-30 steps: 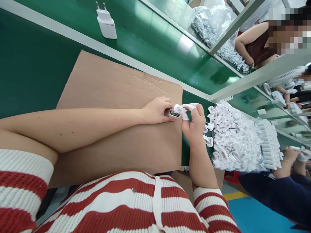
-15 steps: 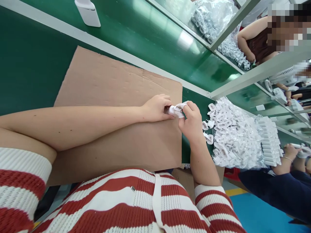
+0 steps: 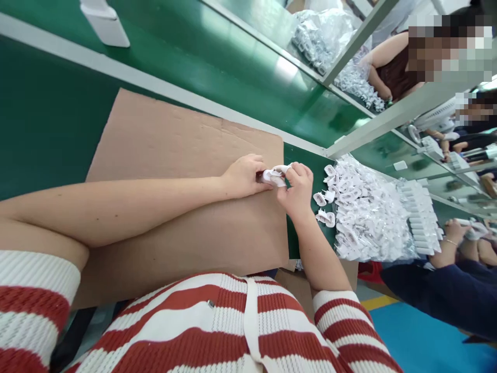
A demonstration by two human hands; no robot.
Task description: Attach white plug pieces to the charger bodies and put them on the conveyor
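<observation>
Both my hands meet at a small white plastic part (image 3: 274, 177) above the right edge of a cardboard sheet (image 3: 186, 228). My left hand (image 3: 245, 175) is closed round the part's left end, its fingers hiding some of it. From the right, my right hand (image 3: 298, 187) pinches the part's upper right side between thumb and fingers. Just right of that hand, a few loose white pieces (image 3: 325, 218) lie on the green table (image 3: 297, 235). Finer detail of the held part is too small to tell.
A large heap of white parts (image 3: 361, 217) in clear plastic lies at the right, with stacked white pieces (image 3: 419, 220) beyond. A metal rail (image 3: 163, 83) runs behind the cardboard. A white device (image 3: 106, 26) stands upper left. Other people work at the right.
The view has shifted a little, so most of the scene sits further left. Both hands keep their hold on the white part with almost the same pose.
</observation>
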